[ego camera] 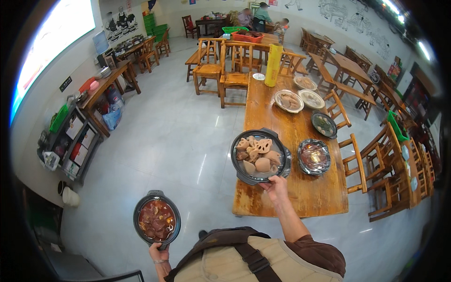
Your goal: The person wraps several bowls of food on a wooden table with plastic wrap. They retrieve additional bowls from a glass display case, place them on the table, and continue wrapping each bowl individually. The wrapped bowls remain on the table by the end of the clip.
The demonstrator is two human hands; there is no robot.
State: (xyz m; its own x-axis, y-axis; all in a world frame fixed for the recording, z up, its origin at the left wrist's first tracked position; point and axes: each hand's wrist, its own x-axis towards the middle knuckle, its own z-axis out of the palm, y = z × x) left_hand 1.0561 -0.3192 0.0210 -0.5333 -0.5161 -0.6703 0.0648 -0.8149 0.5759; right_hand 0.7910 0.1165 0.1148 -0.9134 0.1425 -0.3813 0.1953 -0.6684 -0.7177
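Observation:
Low on the left, my left hand grips the near edge of a black two-handled bowl. Dark red meat slices in red broth fill that bowl, which is over the floor. My right hand holds a larger black bowl by its near rim, over the left edge of the wooden table. Lotus root chunks and pieces of meat sit in its pale broth. Part of a dark, shiny item shows beneath its right side, mostly hidden. Just right of it, a plastic-wrapped black bowl of red food stands on the table.
Farther along the table are a black bowl of greens, several pale bowls and an upright yellow roll. Wooden chairs line its right side. A dark shelf unit stands at left. People are at the back.

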